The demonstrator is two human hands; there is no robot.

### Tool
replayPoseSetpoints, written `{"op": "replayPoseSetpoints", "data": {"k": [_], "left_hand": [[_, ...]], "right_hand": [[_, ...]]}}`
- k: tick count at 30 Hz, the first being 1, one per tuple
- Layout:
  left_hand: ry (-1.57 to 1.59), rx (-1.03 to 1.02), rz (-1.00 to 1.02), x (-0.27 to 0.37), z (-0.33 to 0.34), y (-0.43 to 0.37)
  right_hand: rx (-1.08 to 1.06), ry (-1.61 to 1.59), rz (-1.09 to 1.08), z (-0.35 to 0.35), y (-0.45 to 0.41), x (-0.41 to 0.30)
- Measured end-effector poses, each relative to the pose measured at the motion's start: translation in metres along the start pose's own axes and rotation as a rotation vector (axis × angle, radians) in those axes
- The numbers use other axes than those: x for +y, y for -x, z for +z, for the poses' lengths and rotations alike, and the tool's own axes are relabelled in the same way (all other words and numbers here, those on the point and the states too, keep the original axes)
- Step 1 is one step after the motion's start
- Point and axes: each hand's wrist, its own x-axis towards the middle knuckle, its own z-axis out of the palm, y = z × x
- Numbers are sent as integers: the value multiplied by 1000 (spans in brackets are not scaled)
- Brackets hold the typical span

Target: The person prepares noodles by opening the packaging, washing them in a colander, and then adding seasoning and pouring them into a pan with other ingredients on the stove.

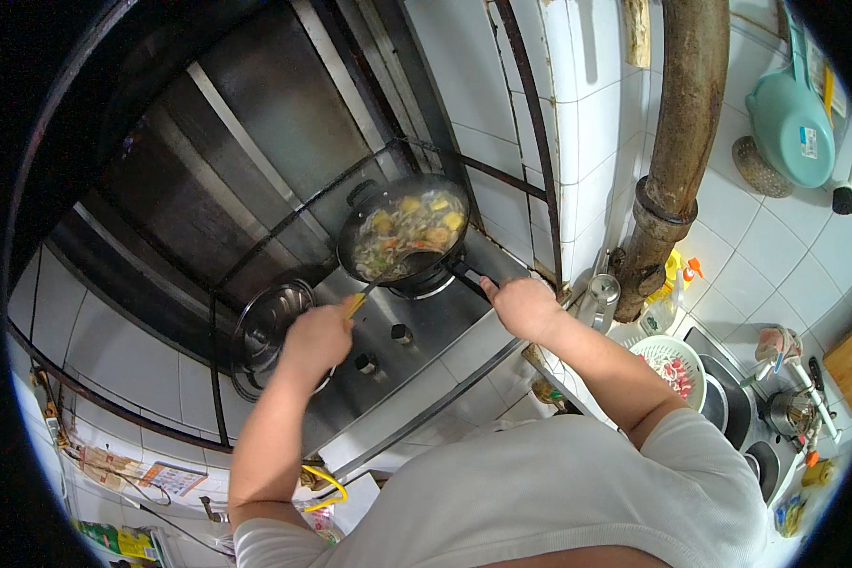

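Observation:
My left hand (318, 339) grips the yellow handle of a metal spatula (373, 284), whose blade reaches into the near side of a black wok (348, 245). Around the wok's long black handle (468, 275) my right hand (522, 305) is closed. Inside the wok a broth with yellow chunks, browned pieces, orange bits and pale strands (415, 227) gives off some steam. The wok rests over the right burner (422, 287) of a steel gas stove (433, 334). Left of it, partly behind my left forearm, a shiny metal lid or pan (273, 319) sits on the stove.
Two black stove knobs (401, 334) face me. A dark metal frame (554, 234) surrounds the cooking spot. On the right stand a thick brown pipe (685, 142), a glass jug (601, 295), a pale green colander (696, 369) with red and white food, and a sink (735, 397).

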Motion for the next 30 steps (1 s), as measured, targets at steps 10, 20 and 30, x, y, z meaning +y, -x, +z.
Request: {"op": "replayPoseSetpoints", "data": {"k": [10,20,30], "left_hand": [[75,-16,-131,34,61,-39],[47,-30,-182,19,55,-68],[-19,-50,-156,-5,34,-20]], "right_hand": [[43,85,-55,3,0,0],[12,54,-17,8,-2,3],[-2,81,-17,2,-2,-2]]}}
